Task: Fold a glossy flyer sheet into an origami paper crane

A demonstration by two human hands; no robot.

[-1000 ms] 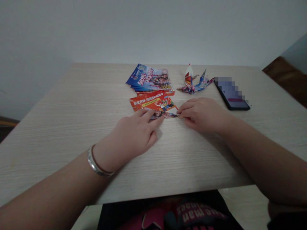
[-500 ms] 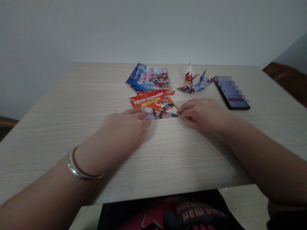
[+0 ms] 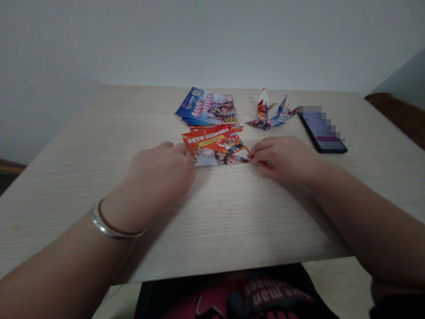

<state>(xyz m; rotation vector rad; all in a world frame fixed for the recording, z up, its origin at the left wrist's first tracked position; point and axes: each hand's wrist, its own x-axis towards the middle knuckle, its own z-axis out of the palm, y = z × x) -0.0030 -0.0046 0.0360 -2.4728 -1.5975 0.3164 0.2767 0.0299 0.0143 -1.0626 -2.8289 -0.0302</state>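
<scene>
Folded leaflet (image 3: 222, 146) mid-frame, on table (image 3: 215, 217). Right hand (image 3: 285, 158), right of centre: fingertips pinched together on its right corner. Left hand (image 3: 159, 173), left of centre, curled at its left end; finger gap and hold hidden, unclear. Uneven pull could skew the crease.

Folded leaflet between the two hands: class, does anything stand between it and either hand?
Nothing visible does. The right hand pinches the right corner of the folded leaflet; the left hand is at its left end. The leaflet stack and folded paper shapes lie on the far side, not between.
</scene>
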